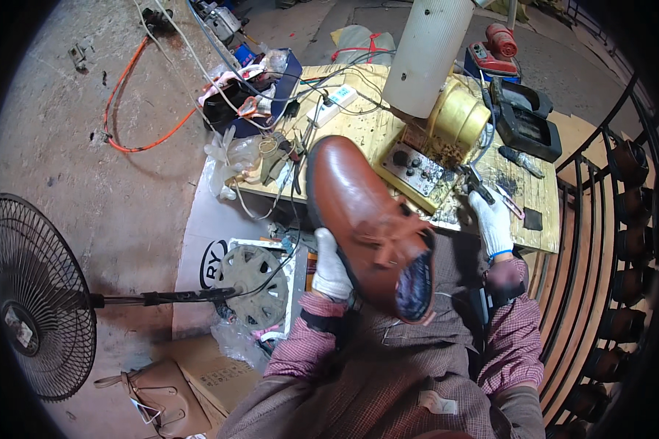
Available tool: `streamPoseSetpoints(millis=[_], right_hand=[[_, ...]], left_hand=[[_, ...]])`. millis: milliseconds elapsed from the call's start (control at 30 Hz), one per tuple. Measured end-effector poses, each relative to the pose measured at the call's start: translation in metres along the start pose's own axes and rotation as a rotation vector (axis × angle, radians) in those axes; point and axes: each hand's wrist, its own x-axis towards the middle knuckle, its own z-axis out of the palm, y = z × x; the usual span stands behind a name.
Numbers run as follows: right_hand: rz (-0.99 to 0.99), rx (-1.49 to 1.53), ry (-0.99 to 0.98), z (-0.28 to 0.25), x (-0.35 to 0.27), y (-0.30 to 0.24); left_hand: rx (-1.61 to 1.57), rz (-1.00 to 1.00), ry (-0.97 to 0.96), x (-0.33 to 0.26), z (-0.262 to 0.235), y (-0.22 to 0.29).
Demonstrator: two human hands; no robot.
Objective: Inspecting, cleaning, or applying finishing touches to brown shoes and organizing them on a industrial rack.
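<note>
A brown leather lace-up shoe [355, 194] is tilted in front of me, toe pointing away and its dark-lined opening toward my body. My left hand [332, 267], in a white knit glove, grips it along the left side; the fingers are partly hidden beneath. At the right of the wooden workbench [542, 230], my right hand [490, 219], also gloved, closes around a small dark tool [478, 186] with a bluish hose or cord beside it. The fingers partly cover this tool, so its kind is unclear. Right beside that hand lies a pinkish cutter [510, 205].
A yellow machine [458, 113] with a knobbed control box [415, 170] stands under a wide white duct [426, 55]. Behind sit black trays [527, 128] and a power strip [332, 104]. A fan [40, 300] is at left; a rack of shoes [630, 241] at right.
</note>
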Motion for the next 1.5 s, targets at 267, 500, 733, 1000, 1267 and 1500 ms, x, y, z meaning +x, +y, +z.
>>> streamPoseSetpoints(millis=[267, 500, 733, 1000, 1267, 1500], right_hand=[[-0.323, -0.697, 0.167, -0.041, -0.134, -0.012], [-0.498, -1.079, -0.211, -0.045, -0.241, -0.059], [-0.709, -1.092, -0.310, -0.058, -0.238, -0.112], [-0.534, -0.532, 0.546, -0.083, -0.363, -0.294], [-0.506, -2.680, 1.323, -0.079, -0.539, -0.323], [0.107, -2.303, 1.630, -0.247, -0.587, -0.434]], left_hand=[[0.084, -0.164, -0.087, 0.019, -0.024, -0.044], [0.074, -0.314, -0.092, 0.002, 0.009, -0.065], [0.142, -0.330, -0.372, -0.036, 0.095, -0.046], [0.255, -0.378, -1.122, -0.039, 0.109, -0.064], [0.258, -0.459, -0.910, -0.051, 0.134, -0.078], [0.225, -0.454, -1.005, -0.054, 0.140, -0.080]])
